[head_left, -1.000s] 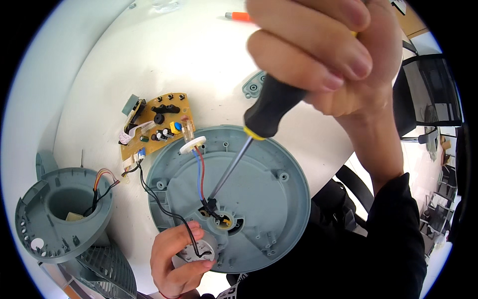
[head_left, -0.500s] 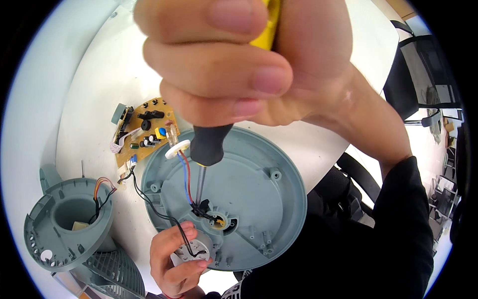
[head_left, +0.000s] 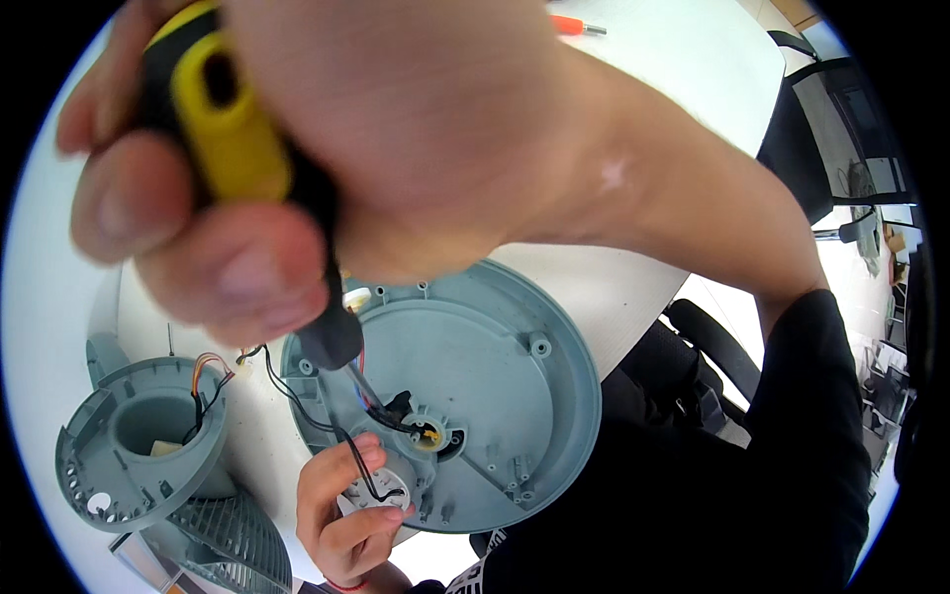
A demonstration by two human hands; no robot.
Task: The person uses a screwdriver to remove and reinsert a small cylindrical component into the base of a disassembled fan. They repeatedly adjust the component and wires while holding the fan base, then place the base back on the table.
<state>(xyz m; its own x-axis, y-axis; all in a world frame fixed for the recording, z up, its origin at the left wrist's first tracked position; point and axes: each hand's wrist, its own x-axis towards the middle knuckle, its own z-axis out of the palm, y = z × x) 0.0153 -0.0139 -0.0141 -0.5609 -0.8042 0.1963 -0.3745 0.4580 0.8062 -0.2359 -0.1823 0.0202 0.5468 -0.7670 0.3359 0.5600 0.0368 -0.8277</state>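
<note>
Fingers of the right hand (head_left: 396,139) are wrapped round the screwdriver (head_left: 332,339), angled in from ten o'clock toward the hub (head_left: 427,434) of the base (head_left: 495,342), seemingly for leverage. At the base's seven o'clock, the cap (head_left: 381,488) is pinched by the left hand (head_left: 339,510), presumably for steadiness.

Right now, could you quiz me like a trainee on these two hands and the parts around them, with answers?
1. Which tool does the right hand grip?
2. True or false: the left hand is empty.
3. On which side of the round grey base is the slatted grey housing: A, left; B, right?

Key:
1. A screwdriver.
2. False; it holds a pale-grey drum-shaped part.
3. A.
</note>
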